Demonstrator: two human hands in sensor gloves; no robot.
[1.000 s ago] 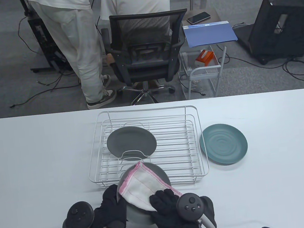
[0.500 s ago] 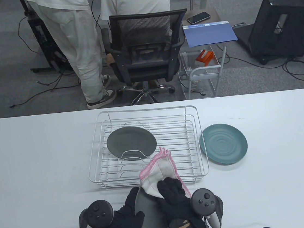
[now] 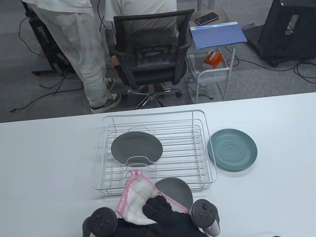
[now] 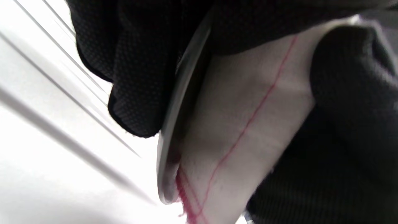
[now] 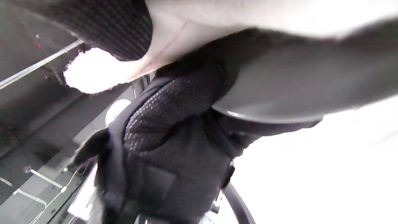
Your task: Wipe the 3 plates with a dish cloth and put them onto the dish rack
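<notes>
A grey plate (image 3: 175,191) is held tilted above the table's near edge, just in front of the dish rack (image 3: 151,113). My left hand (image 3: 125,236) grips its lower rim; the left wrist view shows fingers (image 4: 136,77) behind the plate edge (image 4: 174,124). My right hand (image 3: 161,210) holds the white, pink-edged dish cloth (image 3: 135,195) against the plate's left part. The cloth (image 4: 242,130) covers the plate's face in the left wrist view. A second grey plate (image 3: 136,149) lies in the rack. A teal plate (image 3: 232,149) lies on the table right of the rack.
The white table (image 3: 38,172) runs wide to both sides. Beyond its far edge stand a black office chair (image 3: 150,53), a person in light trousers (image 3: 81,47), a wire cart (image 3: 211,84) and a black case (image 3: 290,26).
My right hand swept the cloth from the plate's upper right over to its left side. The plate's bare part now shows on the right. Both hands shifted slightly.
</notes>
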